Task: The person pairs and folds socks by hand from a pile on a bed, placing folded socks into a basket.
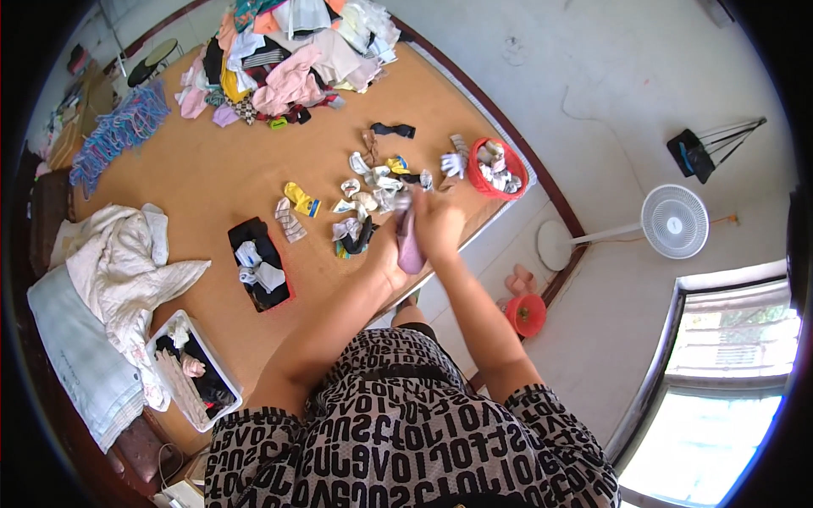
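Above the near edge of the bed-like platform, a mauve sock (411,244) hangs between my two hands. My left hand (389,256) is closed around its side. My right hand (440,227), blurred by motion, grips its upper part. A blurred pale grey bit shows at the top; I cannot tell if it belongs to the sock. Just beyond lies a loose heap of socks (366,200), mostly white and grey. Nearby are a yellow and blue sock (301,199), a striped sock (290,221) and a black sock (393,130).
A red basket (525,175) of socks stands at the right edge. Left of my arms are a red-rimmed black box (289,298) and a white bin (231,412), both holding clothing. A clothes pile (292,80) lies far back. A white fan (674,222) stands right.
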Action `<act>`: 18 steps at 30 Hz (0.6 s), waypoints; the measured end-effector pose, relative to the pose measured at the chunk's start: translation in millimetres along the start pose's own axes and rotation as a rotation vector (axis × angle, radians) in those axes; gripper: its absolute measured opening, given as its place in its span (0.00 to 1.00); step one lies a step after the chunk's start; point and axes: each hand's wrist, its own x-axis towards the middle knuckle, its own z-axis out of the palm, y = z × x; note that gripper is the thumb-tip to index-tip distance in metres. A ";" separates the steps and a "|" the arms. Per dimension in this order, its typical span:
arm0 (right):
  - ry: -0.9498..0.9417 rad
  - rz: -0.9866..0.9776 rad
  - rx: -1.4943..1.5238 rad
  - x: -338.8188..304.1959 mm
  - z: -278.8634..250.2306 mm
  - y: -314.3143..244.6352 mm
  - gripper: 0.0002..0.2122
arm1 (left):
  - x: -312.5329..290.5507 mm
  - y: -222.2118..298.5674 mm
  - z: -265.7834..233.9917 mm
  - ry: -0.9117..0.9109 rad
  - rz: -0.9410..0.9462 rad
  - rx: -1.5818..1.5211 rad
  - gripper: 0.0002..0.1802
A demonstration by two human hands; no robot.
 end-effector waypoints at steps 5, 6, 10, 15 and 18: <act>0.097 -0.424 0.228 -31.5 -2.8 -35.4 0.10 | 32.1 10.6 -41.7 -0.660 0.137 -0.055 0.15; 0.019 -0.584 0.304 -47.7 -7.4 -47.4 0.08 | 45.9 28.6 -61.3 -0.465 -0.007 0.055 0.15; -0.035 -0.333 -0.312 -16.5 18.5 1.7 0.08 | 5.8 6.1 -1.1 0.064 0.016 0.145 0.15; 0.094 -0.198 0.036 -14.4 -4.7 -18.5 0.15 | 13.9 6.0 -8.0 -0.178 0.098 0.060 0.16; -0.113 -0.586 0.314 -51.5 -24.4 -53.7 0.10 | 67.1 39.8 -78.9 -0.663 -0.137 0.083 0.17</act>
